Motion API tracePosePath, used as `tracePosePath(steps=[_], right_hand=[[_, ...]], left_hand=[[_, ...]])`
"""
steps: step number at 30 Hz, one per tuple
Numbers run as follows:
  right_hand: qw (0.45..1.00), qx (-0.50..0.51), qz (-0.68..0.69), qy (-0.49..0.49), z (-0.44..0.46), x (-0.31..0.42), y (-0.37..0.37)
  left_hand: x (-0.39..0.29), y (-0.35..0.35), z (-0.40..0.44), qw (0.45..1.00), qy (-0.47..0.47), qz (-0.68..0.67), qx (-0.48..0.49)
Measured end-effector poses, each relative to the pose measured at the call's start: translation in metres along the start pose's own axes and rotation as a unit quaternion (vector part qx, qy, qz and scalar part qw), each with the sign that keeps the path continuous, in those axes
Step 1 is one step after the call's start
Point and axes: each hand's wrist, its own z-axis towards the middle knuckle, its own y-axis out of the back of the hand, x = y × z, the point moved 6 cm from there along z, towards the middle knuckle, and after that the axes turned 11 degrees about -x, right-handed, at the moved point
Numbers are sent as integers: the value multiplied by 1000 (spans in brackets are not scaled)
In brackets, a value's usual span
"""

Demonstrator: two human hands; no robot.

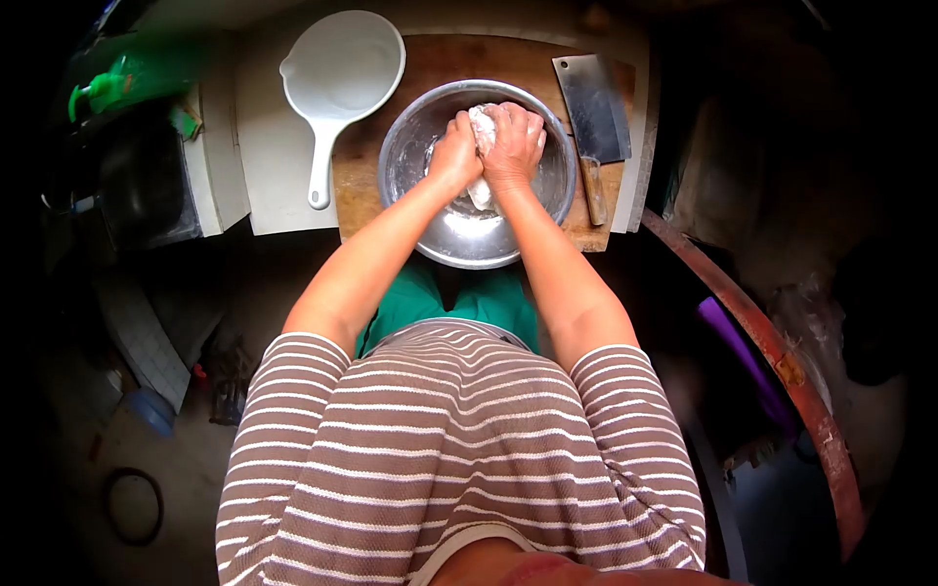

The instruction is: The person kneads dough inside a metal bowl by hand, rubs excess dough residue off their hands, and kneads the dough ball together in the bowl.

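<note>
Left hand (455, 154) and right hand (514, 145) both got their grip on some white dough (480, 194) in the metal bowl (479, 256), cleaver (598, 109) nearby.

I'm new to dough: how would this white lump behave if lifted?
The white lump would probably sag, looking soft and uneven between the left hand and right hand. It may stick: whitish smears mark the bowl.

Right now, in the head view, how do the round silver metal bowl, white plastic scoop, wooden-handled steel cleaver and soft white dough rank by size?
Largest to smallest:
1. Silver metal bowl
2. White plastic scoop
3. Steel cleaver
4. White dough, by its visible part only; some is hidden.
</note>
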Motion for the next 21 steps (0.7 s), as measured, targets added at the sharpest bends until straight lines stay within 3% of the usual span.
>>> tracePosePath(steps=[10, 12, 13, 14, 16, 17, 20, 21], right_hand=[[998, -55, 17, 26, 28, 3, -4], [987, -40, 157, 7, 27, -12, 4], [984, -33, 173, -19, 29, -13, 23], [953, -20, 259, -158, 25, -21, 38], [947, -20, 261, -186, 22, -10, 73], [955, 17, 230, -187, 15, 1, 84], [992, 54, 117, -3, -25, 32, 90], [991, 66, 117, 5, -34, 29, 83]], left_hand=[[-5, 18, 26, 999, -20, 29, -16], [1, 20, 9, 958, 139, -218, 127], [-3, 29, -2, 936, 139, -296, 131], [-11, 37, -18, 928, 112, -336, 115], [-20, 50, -47, 967, -32, -254, 12], [-26, 54, -66, 977, -43, -208, 9], [-23, 32, -109, 984, -125, -128, -3], [-21, 29, -117, 984, -125, -128, -4]])
